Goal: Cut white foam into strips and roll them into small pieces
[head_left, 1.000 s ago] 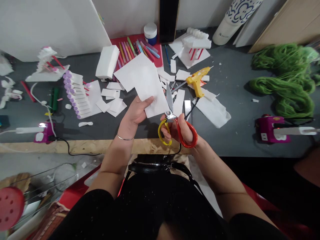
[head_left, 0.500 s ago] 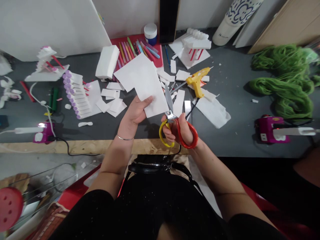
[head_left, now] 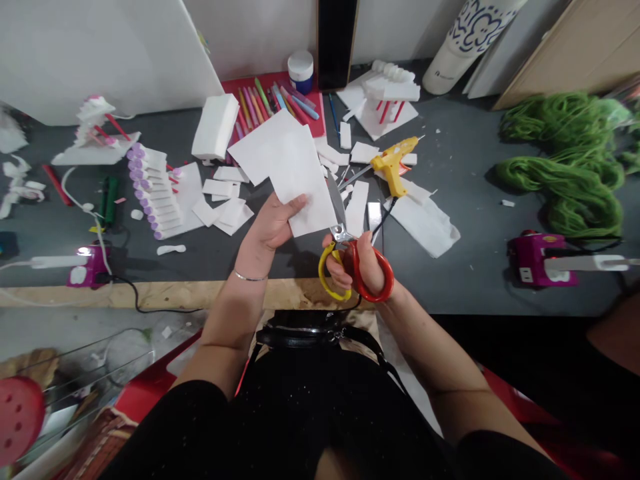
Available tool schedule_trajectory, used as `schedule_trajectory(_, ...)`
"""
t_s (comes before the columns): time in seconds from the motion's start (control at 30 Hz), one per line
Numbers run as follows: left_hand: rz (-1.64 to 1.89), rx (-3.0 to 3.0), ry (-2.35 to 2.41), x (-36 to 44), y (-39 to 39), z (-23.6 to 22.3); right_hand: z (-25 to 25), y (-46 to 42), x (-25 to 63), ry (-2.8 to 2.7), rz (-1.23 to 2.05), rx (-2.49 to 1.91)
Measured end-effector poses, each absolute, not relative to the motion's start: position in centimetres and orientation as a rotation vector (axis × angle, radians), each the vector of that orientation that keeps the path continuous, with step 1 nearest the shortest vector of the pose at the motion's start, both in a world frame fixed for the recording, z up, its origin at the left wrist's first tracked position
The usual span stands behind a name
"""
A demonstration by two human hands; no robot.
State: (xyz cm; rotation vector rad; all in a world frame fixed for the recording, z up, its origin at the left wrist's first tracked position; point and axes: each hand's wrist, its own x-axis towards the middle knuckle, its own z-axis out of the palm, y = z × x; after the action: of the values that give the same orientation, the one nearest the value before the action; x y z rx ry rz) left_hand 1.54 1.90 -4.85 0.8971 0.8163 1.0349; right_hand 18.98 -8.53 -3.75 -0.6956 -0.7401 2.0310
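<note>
My left hand grips a white sheet by its lower left edge, thumb on top. A corner has been cut out of the sheet, leaving an L-like outline. In my right hand is a pair of scissors with one yellow and one red handle loop. Their blades point away from me along the sheet's right edge; whether they bite into it I cannot tell. Just beyond, a yellow glue gun lies on the table among white offcuts.
White models with red sticks stand at the back and left. Felt pens lie on a red sheet beside a lidded jar. Green yarn and a purple power socket are at right. A black cord trails from the glue gun.
The scissors have tilted slightly and their handle loops have shifted a little in my right hand. The sheet and my left hand stay almost where they were.
</note>
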Motion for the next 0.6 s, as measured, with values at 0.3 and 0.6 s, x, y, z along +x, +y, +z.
schedule_trajectory(0.3, 0.944, 0.957, 0.724, 1.4, 1.7, -4.5, -3.2, -8.5, 18.7, -0.726, 2.043, -0.684)
schedule_trajectory(0.6, 1.004, 0.865, 0.759, 1.5, 2.5, -5.1, -4.8, -8.9, 18.8, -0.776, 2.006, -0.719)
